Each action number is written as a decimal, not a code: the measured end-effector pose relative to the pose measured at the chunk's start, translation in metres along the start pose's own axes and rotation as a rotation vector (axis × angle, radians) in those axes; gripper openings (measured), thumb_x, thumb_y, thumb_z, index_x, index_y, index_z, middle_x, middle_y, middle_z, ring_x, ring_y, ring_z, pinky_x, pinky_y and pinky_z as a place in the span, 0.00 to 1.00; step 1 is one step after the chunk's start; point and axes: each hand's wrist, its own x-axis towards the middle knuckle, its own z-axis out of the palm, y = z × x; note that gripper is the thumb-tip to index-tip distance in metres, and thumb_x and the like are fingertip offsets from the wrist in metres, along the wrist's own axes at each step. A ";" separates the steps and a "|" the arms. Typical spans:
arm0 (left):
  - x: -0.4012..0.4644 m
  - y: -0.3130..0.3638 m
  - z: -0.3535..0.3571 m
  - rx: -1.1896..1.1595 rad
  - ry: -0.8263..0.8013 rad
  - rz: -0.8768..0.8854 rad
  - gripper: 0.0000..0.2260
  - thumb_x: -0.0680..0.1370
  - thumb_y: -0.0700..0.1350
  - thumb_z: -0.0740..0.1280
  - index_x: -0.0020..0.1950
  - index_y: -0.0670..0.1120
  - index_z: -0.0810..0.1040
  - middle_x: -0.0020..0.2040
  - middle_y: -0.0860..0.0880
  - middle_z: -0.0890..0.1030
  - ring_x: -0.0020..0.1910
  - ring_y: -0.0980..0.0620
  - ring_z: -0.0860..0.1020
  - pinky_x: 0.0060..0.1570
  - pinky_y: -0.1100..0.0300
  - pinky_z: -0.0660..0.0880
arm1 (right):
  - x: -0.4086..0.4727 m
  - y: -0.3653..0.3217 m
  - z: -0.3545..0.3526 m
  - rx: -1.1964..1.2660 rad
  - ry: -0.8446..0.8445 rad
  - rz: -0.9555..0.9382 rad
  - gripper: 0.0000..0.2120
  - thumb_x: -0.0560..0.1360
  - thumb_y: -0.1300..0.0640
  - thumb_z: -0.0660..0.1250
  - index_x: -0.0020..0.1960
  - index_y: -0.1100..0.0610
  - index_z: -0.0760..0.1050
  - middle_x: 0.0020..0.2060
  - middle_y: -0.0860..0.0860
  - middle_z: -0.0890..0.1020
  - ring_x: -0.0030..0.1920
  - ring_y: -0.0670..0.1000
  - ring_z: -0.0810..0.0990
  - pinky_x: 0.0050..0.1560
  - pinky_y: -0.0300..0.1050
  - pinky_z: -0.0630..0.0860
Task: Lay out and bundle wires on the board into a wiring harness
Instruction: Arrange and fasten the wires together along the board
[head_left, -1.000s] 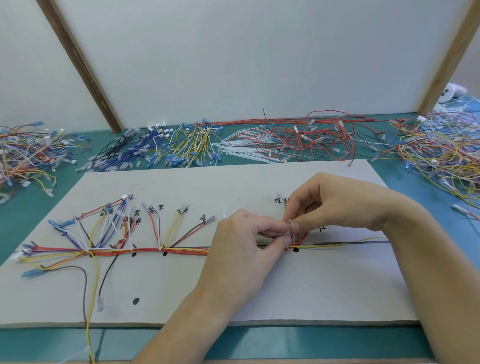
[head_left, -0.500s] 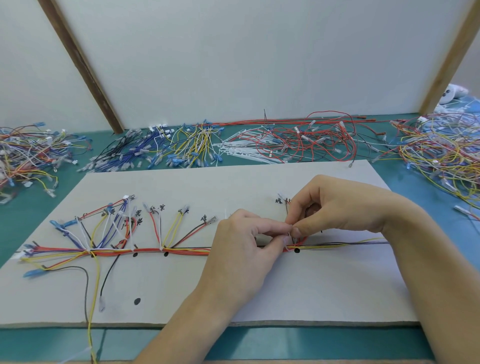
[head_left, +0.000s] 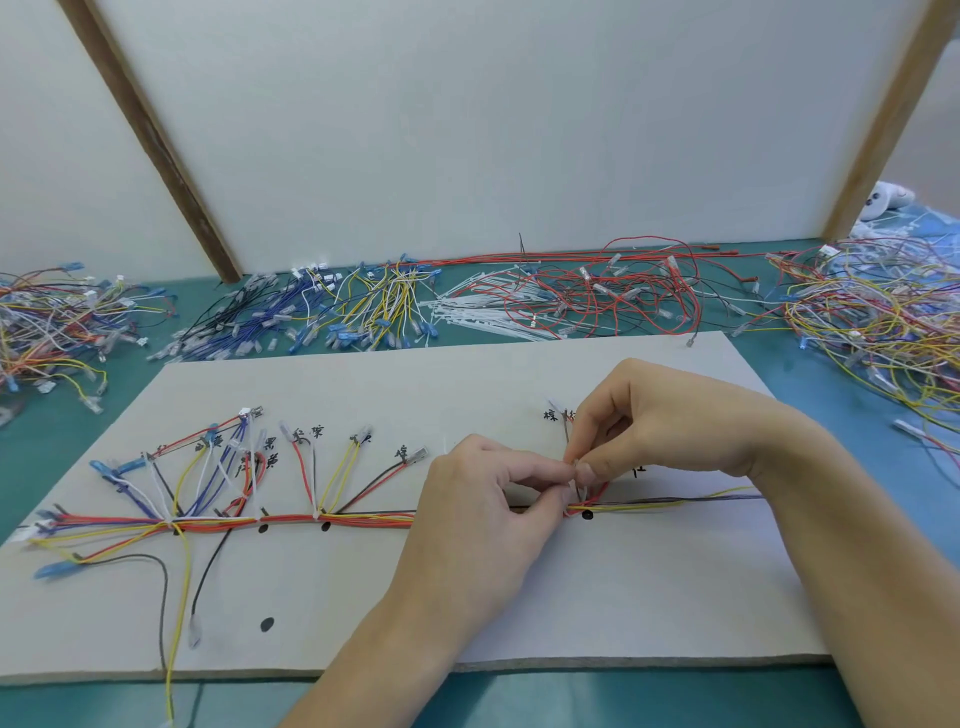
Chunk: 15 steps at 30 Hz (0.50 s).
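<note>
1. Wires run bundled along the middle of the board.
2. Left hand and right hand both pinch a white tie at the bundle, fingertips meeting.
3. Handwritten black characters above the bundle are too small to read.

Beyond the grip, a teal counter meets a white wall crossed by two slanted wooden battens.

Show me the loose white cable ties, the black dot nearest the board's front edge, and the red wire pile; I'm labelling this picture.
loose white cable ties (head_left: 467, 317), head view, middle of the heap.
black dot (head_left: 266, 624), head view, its centre.
red wire pile (head_left: 613, 291), head view, tangle's middle.
</note>
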 end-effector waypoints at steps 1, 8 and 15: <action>0.000 0.000 0.000 -0.001 0.000 0.001 0.15 0.74 0.49 0.76 0.50 0.72 0.83 0.45 0.58 0.81 0.44 0.62 0.82 0.45 0.67 0.76 | 0.000 0.000 0.000 -0.002 0.001 -0.002 0.05 0.72 0.63 0.76 0.46 0.55 0.87 0.41 0.55 0.88 0.46 0.57 0.88 0.57 0.56 0.82; -0.001 -0.001 0.001 0.002 -0.002 0.002 0.14 0.74 0.48 0.77 0.50 0.70 0.84 0.45 0.58 0.81 0.45 0.61 0.82 0.48 0.59 0.79 | 0.001 0.003 0.000 0.010 0.000 -0.011 0.04 0.72 0.64 0.76 0.45 0.56 0.86 0.40 0.54 0.88 0.44 0.55 0.88 0.48 0.43 0.82; 0.000 -0.001 0.001 0.022 0.014 0.027 0.15 0.74 0.49 0.77 0.51 0.71 0.84 0.45 0.58 0.79 0.44 0.60 0.81 0.46 0.63 0.77 | 0.001 0.002 0.000 0.024 -0.010 0.000 0.05 0.72 0.64 0.77 0.46 0.55 0.87 0.41 0.54 0.89 0.45 0.55 0.88 0.49 0.42 0.82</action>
